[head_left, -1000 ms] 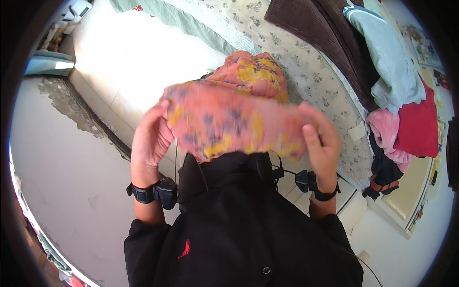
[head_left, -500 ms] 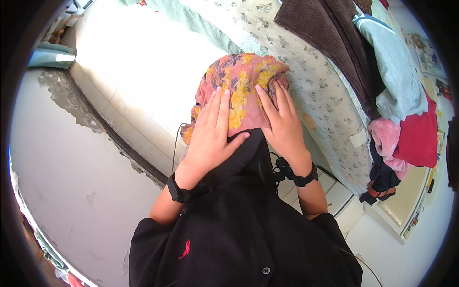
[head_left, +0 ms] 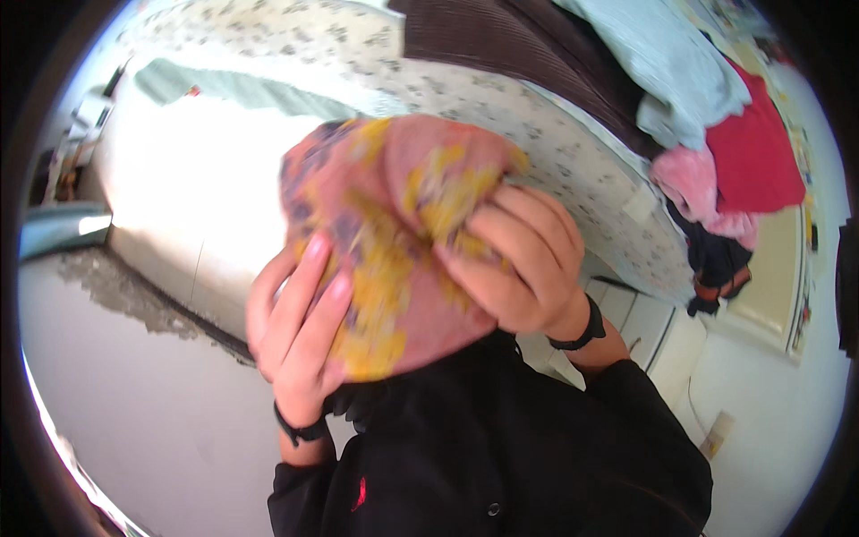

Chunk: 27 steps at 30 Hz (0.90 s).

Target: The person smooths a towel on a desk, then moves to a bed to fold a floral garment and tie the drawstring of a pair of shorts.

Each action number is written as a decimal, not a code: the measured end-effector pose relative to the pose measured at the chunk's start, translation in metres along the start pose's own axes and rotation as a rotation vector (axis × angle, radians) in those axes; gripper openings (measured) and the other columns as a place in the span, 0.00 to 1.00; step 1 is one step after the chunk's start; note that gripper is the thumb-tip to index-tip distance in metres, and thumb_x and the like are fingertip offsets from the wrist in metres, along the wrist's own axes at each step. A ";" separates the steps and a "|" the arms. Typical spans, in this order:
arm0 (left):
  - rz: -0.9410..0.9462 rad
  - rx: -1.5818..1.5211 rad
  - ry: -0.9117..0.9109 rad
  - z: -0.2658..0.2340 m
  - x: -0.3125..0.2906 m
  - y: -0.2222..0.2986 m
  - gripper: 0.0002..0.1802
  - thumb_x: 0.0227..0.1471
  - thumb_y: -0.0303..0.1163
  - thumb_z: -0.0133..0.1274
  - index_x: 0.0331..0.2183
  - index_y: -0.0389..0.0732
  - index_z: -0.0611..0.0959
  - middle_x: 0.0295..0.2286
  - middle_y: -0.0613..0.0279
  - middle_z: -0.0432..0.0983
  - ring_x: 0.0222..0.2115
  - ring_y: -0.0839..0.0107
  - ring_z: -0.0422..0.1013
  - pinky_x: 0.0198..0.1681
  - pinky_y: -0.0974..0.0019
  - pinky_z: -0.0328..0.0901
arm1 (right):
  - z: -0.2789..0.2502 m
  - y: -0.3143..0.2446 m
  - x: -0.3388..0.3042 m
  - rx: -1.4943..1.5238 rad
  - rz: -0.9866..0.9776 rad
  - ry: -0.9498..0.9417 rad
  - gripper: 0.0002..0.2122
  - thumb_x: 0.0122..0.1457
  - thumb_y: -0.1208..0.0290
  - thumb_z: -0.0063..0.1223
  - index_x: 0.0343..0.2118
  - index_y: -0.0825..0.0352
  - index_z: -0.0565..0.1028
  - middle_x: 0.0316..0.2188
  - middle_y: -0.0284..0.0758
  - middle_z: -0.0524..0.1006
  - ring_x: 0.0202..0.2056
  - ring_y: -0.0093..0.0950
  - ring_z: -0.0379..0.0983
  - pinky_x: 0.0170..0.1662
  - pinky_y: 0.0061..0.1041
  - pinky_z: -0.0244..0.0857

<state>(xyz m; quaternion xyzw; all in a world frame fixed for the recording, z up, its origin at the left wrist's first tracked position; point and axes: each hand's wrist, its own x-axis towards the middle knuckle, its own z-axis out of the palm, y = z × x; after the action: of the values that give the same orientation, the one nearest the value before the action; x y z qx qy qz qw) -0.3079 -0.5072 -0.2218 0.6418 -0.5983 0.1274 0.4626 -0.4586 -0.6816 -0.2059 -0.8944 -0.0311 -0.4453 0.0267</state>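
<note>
A bunched pink cloth (head_left: pixel 385 268) with yellow and purple flowers is held up in front of my chest, slightly blurred. At its lower left edge my left hand (head_left: pixel 291 336) is closed on it, with fingertips over the front and the thumb not plainly seen. On the opposite side my right hand (head_left: pixel 528 259) grips the cloth with curled fingers, gathering a fold. What lies inside or behind the cloth is hidden. Each wrist wears a black band.
A bed with a flowered cover (head_left: pixel 295 45) stands ahead. Brown corduroy clothing (head_left: pixel 528 54), a light blue garment (head_left: pixel 680 72) and a red cloth (head_left: pixel 756 152) pile up at the right. A wall with peeling paint (head_left: pixel 116 358) runs along the left.
My hands lay flat on the cloth with fingers extended; now they grip its two sides. The cloth looks larger and has shifted left and nearer. The view has turned too.
</note>
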 end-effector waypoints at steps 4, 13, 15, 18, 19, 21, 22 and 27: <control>-0.290 -0.194 -0.184 0.003 -0.015 -0.012 0.14 0.45 0.29 0.50 0.34 0.31 0.80 0.32 0.51 0.77 0.29 0.61 0.71 0.35 0.66 0.67 | 0.014 0.001 -0.018 -0.001 0.091 -0.106 0.08 0.44 0.69 0.59 0.21 0.64 0.71 0.39 0.32 0.75 0.43 0.32 0.71 0.46 0.36 0.65; -1.148 -0.657 -0.160 0.053 -0.053 -0.038 0.21 0.41 0.18 0.48 0.43 0.31 0.74 0.28 0.63 0.74 0.27 0.76 0.69 0.32 0.73 0.64 | 0.064 -0.011 -0.092 0.622 0.648 -0.286 0.14 0.42 0.73 0.63 0.31 0.71 0.71 0.39 0.40 0.72 0.44 0.37 0.70 0.46 0.30 0.64; -0.809 -0.068 -0.214 0.054 -0.041 -0.033 0.22 0.40 0.21 0.49 0.43 0.33 0.74 0.29 0.58 0.74 0.26 0.70 0.70 0.32 0.70 0.64 | 0.066 -0.011 -0.083 0.630 0.674 -0.248 0.24 0.43 0.72 0.63 0.45 0.70 0.69 0.39 0.40 0.72 0.41 0.36 0.70 0.44 0.29 0.64; -0.459 0.097 -0.202 0.051 -0.033 -0.041 0.23 0.39 0.24 0.53 0.43 0.37 0.76 0.32 0.55 0.74 0.30 0.61 0.70 0.36 0.63 0.64 | 0.062 -0.004 -0.081 0.652 0.677 -0.346 0.42 0.43 0.66 0.66 0.61 0.67 0.52 0.46 0.40 0.67 0.47 0.37 0.64 0.50 0.32 0.60; -0.362 0.106 -0.239 0.048 -0.032 -0.045 0.23 0.39 0.25 0.54 0.43 0.38 0.76 0.33 0.55 0.75 0.32 0.60 0.70 0.38 0.61 0.63 | 0.061 -0.002 -0.082 0.655 0.669 -0.342 0.42 0.43 0.66 0.66 0.61 0.67 0.52 0.46 0.40 0.67 0.47 0.37 0.64 0.50 0.32 0.60; -0.375 0.127 -0.317 0.037 -0.036 -0.058 0.21 0.40 0.28 0.56 0.42 0.39 0.77 0.34 0.55 0.75 0.33 0.59 0.70 0.40 0.60 0.62 | 0.054 -0.002 -0.072 0.408 0.631 -0.297 0.44 0.43 0.61 0.67 0.61 0.67 0.52 0.52 0.41 0.60 0.54 0.40 0.57 0.55 0.36 0.55; -0.383 0.168 -0.352 0.036 -0.042 -0.066 0.21 0.41 0.30 0.56 0.42 0.38 0.77 0.34 0.54 0.75 0.34 0.57 0.70 0.40 0.60 0.62 | 0.050 -0.001 -0.072 0.413 0.674 -0.346 0.41 0.42 0.58 0.67 0.58 0.66 0.58 0.56 0.41 0.54 0.57 0.42 0.51 0.58 0.38 0.50; -1.078 -0.664 -0.553 0.037 -0.086 -0.099 0.25 0.51 0.40 0.54 0.46 0.33 0.73 0.41 0.54 0.74 0.45 0.62 0.68 0.51 0.63 0.59 | 0.055 0.000 -0.087 0.508 0.692 -0.337 0.26 0.41 0.56 0.67 0.39 0.66 0.69 0.44 0.39 0.64 0.48 0.40 0.59 0.51 0.36 0.58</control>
<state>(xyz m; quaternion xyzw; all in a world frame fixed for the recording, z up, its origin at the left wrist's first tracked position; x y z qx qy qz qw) -0.2563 -0.4925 -0.3471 0.6829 -0.2988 -0.4787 0.4639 -0.4672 -0.6803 -0.3081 -0.8773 0.1572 -0.2366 0.3868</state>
